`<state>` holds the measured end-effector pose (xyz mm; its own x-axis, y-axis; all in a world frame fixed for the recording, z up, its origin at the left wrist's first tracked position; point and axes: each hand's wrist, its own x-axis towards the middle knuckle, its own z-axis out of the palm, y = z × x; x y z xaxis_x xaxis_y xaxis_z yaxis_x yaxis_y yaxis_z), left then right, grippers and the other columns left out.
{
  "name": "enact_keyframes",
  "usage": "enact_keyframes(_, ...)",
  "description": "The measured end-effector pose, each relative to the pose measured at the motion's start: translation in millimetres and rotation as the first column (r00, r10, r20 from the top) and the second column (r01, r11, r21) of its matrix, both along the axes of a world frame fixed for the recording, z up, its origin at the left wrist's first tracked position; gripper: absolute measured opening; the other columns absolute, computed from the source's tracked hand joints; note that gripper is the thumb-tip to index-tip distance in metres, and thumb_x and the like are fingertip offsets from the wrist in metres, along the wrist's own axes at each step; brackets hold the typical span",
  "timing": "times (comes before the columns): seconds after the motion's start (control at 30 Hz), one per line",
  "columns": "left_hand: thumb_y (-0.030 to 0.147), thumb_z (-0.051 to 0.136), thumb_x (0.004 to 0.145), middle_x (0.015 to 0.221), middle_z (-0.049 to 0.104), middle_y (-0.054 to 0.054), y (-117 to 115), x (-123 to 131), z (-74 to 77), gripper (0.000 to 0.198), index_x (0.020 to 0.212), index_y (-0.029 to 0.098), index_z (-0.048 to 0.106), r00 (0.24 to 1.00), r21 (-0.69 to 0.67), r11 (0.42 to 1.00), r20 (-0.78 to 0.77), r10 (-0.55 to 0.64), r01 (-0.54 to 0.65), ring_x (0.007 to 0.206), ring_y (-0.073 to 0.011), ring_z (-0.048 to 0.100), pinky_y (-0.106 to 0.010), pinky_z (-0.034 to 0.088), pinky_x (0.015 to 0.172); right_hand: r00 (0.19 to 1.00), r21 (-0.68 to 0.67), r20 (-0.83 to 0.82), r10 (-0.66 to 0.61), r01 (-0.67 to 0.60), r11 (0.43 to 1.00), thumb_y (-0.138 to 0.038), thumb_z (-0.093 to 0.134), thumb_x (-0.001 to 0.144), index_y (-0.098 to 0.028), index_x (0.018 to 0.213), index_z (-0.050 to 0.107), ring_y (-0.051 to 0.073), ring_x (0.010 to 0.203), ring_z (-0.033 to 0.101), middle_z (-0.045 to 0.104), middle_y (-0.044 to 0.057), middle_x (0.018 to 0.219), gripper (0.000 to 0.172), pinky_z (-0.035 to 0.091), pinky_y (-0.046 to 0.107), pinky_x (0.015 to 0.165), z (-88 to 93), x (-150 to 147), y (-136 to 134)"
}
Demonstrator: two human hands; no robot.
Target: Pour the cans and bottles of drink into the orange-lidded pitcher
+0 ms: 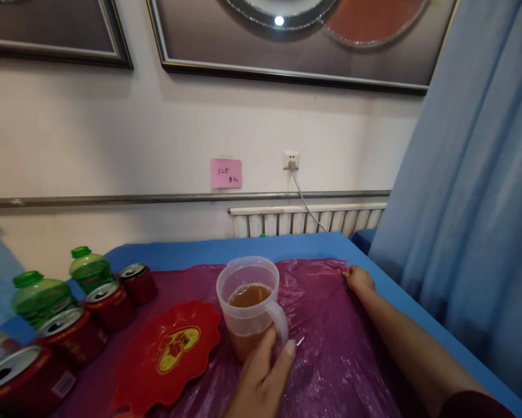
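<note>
A translucent plastic jug (247,313) holding brown liquid stands on a purple plastic sheet (326,342). My left hand (261,377) is at its handle, thumb on the right and fingers against the handle's lower part; some of the fingers are hidden. At the far right corner of the sheet, my right hand (360,281) pinches the plastic's edge. Left of the jug lies a red scalloped plate (156,377) with a yellow printed design.
Several opened red cans (72,337) line the left side, with green-capped bottles (43,296) behind them. Blue cloth (200,251) covers the table beneath the sheet. A blue curtain (465,191) hangs at right; a radiator (304,222) and a plugged-in cord (302,197) are behind.
</note>
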<state>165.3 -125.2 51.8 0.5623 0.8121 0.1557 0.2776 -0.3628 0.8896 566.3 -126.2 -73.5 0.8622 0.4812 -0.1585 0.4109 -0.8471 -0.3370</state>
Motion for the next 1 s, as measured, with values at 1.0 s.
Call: enact_keyframes(1.0, 0.076, 0.035, 0.091, 0.066, 0.042, 0.003, 9, 25, -3.0, 0.058, 0.066, 0.023, 0.041, 0.974, -0.113, 0.986, 0.206, -0.098, 0.123, 0.065, -0.0157, 0.040, -0.029, 0.034, 0.064, 0.998, -0.008, 0.061, -0.018, 0.019, 1.000, -0.038, 0.062, 0.097, -0.017, 0.122, 0.061, 0.021, 0.101, 0.066, 0.065, 0.008, 0.121, 0.032, 0.057, 0.042, 0.086, -4.3, 14, -4)
